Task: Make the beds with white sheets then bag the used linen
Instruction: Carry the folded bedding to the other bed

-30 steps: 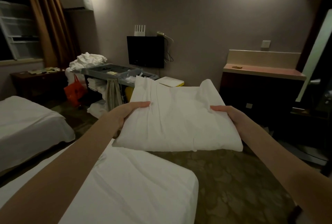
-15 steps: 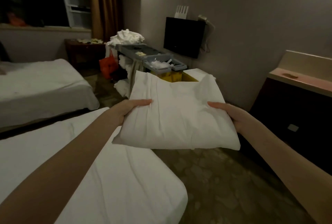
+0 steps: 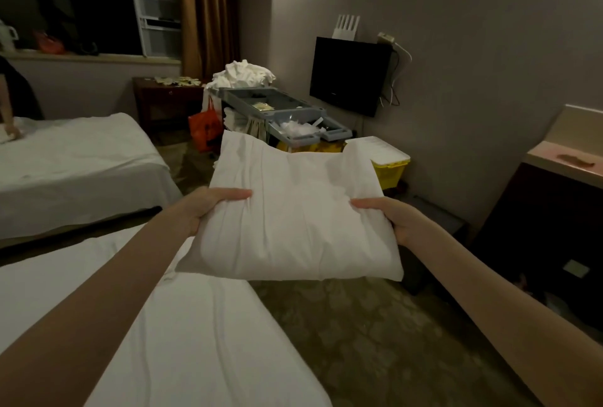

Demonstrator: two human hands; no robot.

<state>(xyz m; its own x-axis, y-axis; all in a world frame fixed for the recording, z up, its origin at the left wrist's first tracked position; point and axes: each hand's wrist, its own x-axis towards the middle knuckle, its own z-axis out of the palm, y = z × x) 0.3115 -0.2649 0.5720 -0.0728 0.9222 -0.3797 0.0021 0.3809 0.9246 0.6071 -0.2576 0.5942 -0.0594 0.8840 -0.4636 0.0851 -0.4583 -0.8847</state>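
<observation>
Pillow [image 3: 293, 214], white case, held in the air over the foot corner of the near bed [image 3: 202, 335] and the patterned floor. Left hand [image 3: 208, 207] grips its left edge, thumb on top; right hand [image 3: 391, 217] grips the right edge likewise. Beyond the pillow: grey housekeeping cart [image 3: 280, 113] heaped with crumpled linen [image 3: 243, 75], yellow bin [image 3: 388, 162], orange bag [image 3: 204, 127], wall TV [image 3: 349, 75]. Second bed [image 3: 75, 158] lies left; another person's hand [image 3: 13, 131] rests on it.
</observation>
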